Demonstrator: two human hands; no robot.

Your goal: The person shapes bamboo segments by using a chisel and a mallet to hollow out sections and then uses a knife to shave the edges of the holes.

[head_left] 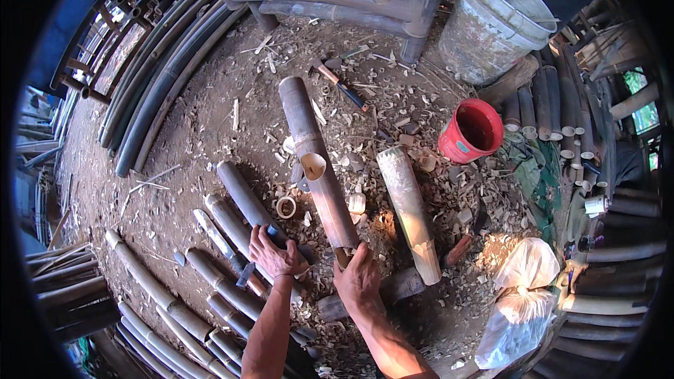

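Note:
My right hand (358,277) is closed round the near end of a brown bamboo tube (330,200). The tube points away from me, with a notch cut partway along it and another opening beside my fingers. My left hand (275,256) has its fingers apart over the bamboo lengths on the left; whether it touches them I cannot tell. Close to it lie a dark bamboo length (247,193) and a dark tool (246,274), partly hidden. To the right, a pale, scraped bamboo piece (408,214) rests its near end by a short dark log (400,285).
Shavings and offcuts litter the dirt floor (203,140). A hammer (340,85) lies ahead. A red bucket (472,131) and a large dirty white bucket (495,24) stand at right. Nearer sits a tied plastic bag (519,309). Bamboo poles (186,77) are stacked at far left.

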